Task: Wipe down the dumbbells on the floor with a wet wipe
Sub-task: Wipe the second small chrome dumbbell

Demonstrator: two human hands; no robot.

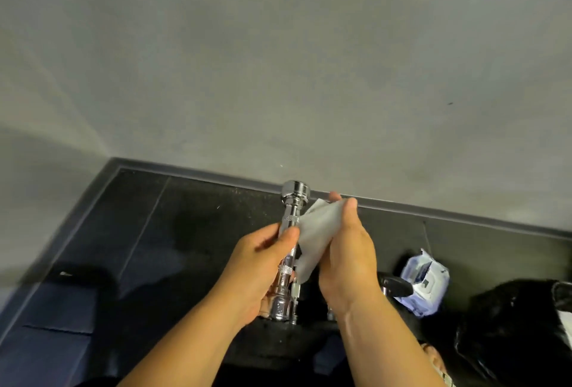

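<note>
Dim, flat indoor light and soft focus overall: glare streaks the polished chrome dumbbell (290,222) held in the left hand (263,264), a dark shadow lies on the black speckled floor tiles (148,232) left of that hand, and the far-left edge is smeared and bent.

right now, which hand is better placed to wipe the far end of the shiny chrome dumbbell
Right. The right hand holds the white wet wipe against the bar of the shiny chrome dumbbell, just short of its far end. The left hand grips the bar and is busy steadying it.
</note>
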